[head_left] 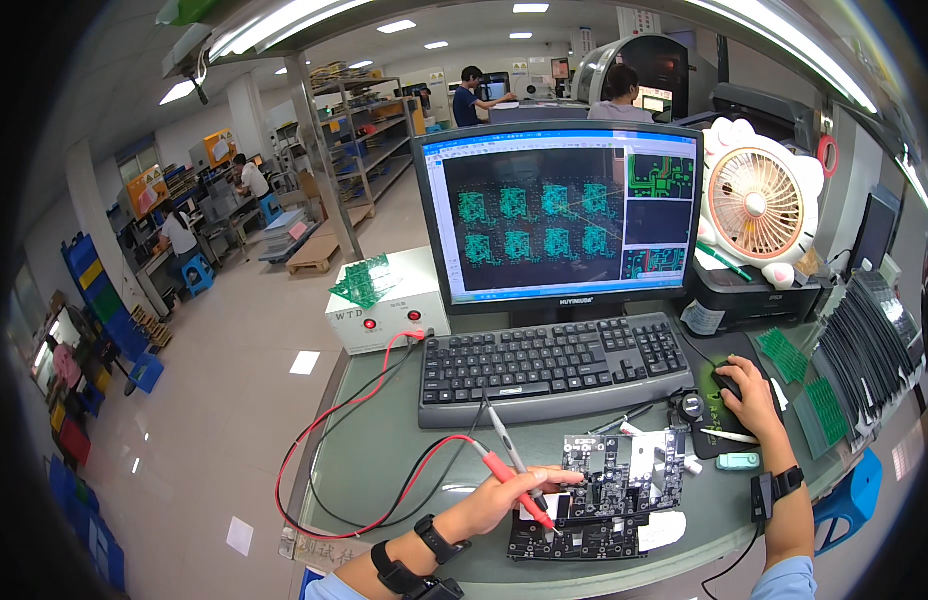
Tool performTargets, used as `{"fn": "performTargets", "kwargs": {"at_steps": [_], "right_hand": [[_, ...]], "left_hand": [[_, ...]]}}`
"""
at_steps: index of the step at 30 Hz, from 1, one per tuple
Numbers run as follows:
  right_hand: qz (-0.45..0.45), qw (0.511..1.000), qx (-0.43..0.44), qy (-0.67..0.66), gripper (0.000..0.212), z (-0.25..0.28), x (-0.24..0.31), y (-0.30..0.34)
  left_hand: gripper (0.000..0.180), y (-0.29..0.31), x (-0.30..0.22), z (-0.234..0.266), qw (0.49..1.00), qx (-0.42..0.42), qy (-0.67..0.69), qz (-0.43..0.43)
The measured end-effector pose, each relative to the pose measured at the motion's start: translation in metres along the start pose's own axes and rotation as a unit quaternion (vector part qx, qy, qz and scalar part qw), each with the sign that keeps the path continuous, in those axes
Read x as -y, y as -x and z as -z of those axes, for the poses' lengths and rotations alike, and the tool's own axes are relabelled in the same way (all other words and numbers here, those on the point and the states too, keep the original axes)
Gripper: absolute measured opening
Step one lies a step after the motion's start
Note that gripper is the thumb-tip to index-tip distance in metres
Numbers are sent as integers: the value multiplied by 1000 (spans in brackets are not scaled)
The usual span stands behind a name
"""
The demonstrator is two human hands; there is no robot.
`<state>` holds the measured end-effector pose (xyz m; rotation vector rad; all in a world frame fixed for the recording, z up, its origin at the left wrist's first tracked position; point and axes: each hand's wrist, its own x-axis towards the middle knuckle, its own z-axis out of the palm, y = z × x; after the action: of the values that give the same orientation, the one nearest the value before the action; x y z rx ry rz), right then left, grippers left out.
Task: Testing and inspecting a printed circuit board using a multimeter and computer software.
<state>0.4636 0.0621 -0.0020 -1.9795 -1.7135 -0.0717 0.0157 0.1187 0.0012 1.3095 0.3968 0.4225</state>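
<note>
My left hand (499,500) grips two test probes, a red one (517,487) and a grey one (505,433), with their tips down on a black circuit board (624,472) near the desk's front edge. A second dark board (574,540) lies under it. Red and black leads (334,440) run from the probes to a white box (389,305) at the back left. My right hand (754,397) rests on a black mouse (729,385) on the right. A black keyboard (554,365) sits in front of a monitor (564,215) showing green board layouts.
A pink-and-white desk fan (759,205) stands on a black printer (754,295) at the right. Green boards (784,352) and a rack of dark boards (869,345) fill the far right. A green board (364,280) lies on the white box. Other people work at benches behind.
</note>
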Motion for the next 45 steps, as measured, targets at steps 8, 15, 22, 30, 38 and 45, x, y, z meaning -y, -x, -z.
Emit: {"fn": "performTargets", "kwargs": {"at_steps": [8, 15, 22, 30, 38, 45], "right_hand": [[-4, 1000, 2, 2, 41, 1, 2, 0], [1, 1000, 2, -2, 41, 1, 0, 0], [3, 1000, 6, 1, 41, 1, -1, 1], [-2, 1000, 10, 3, 44, 3, 1, 2], [-7, 1000, 15, -11, 48, 5, 4, 1], [-12, 1000, 21, -12, 50, 6, 1, 2]], "left_hand": [[49, 0, 0, 0, 1000, 0, -1, 4], [49, -1, 2, 0, 1000, -3, 7, -1], [49, 0, 2, -1, 1000, -3, 2, -1], [48, 0, 1, 0, 1000, 2, -16, -11], [54, -1, -2, -3, 1000, -13, -15, 22], [53, -1, 2, -2, 1000, -20, 10, 17]]}}
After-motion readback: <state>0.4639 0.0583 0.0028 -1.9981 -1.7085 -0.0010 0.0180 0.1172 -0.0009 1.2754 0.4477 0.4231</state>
